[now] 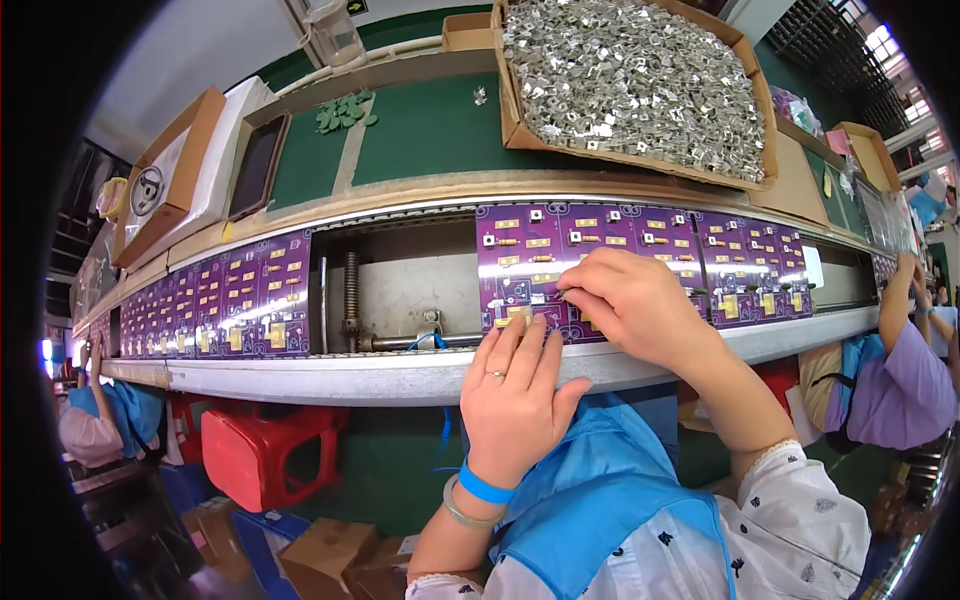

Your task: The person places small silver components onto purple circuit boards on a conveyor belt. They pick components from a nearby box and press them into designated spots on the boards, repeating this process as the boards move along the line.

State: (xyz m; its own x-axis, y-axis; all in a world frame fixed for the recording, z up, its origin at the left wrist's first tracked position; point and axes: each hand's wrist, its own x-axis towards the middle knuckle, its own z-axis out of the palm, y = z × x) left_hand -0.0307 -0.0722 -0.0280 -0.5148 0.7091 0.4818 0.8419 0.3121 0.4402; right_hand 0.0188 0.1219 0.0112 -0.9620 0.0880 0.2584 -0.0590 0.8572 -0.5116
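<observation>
Elbow-deep in assembly work, a person bends over a purple circuit board (pixel 545 270) seated on the metal rails of a line. The right hand (pixel 635 305) has thumb and forefinger pinched about a small dark piece (pixel 563 292), mostly hidden, at the board's surface. The left hand (pixel 518 410) lies open and loosely spread, gripping nothing, its fingertips at the board's near edge. Across the line, on the green table (pixel 430 140), a large shallow cardboard box (pixel 650 163) is heaped with silvery metal pieces (pixel 640 80). To its left, a loose pile of small green discs (pixel 345 112) sits directly on the table, near a dark tray (pixel 260 165). Farther left, an open brown carton (pixel 195 160) holds a round reel (pixel 147 190), beside a white foam box (pixel 235 125). A clear plastic jug (pixel 335 35) stands behind, its contents too unclear to tell. Below the line, a red stool (pixel 245 450) and brown boxes (pixel 330 560) are on the floor.
</observation>
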